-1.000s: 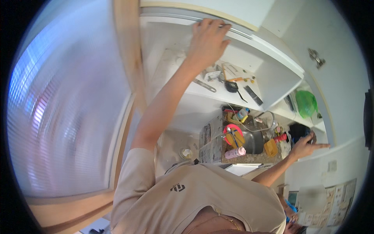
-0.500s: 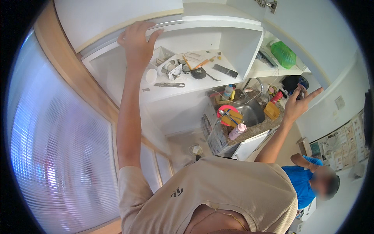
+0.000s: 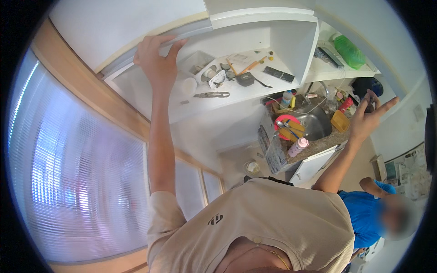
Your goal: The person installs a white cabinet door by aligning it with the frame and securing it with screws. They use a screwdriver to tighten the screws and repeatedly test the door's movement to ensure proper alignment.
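Observation:
My left hand (image 3: 157,61) is raised to the metal-strip lower edge of the white cabinet door (image 3: 123,27), its fingers hooked over the strip and the thumb held apart. My right hand (image 3: 366,120) is up beside the edge of another white door (image 3: 391,50) on the right. A small dark object (image 3: 370,105) sits between its bent fingers, its kind unclear, while one finger stretches out toward that door. Below the left hand, the open shelf (image 3: 159,102) carries a white bin (image 3: 196,59), a white cup (image 3: 188,85), a utility knife (image 3: 212,94) and a black tape measure (image 3: 246,78).
Right of the shelf stand a sink (image 3: 318,125), a pink bottle (image 3: 298,147), a red basin (image 3: 281,120) and a yellow container (image 3: 340,121). A green bag (image 3: 349,51) lies on a side shelf. A person in blue (image 3: 364,211) is at lower right; a ribbed translucent panel (image 3: 86,159) is at left.
The shelf's contents and the sink have shifted right in the picture. My right hand also appears farther right, still holding the dark object. My left hand stays at the door edge.

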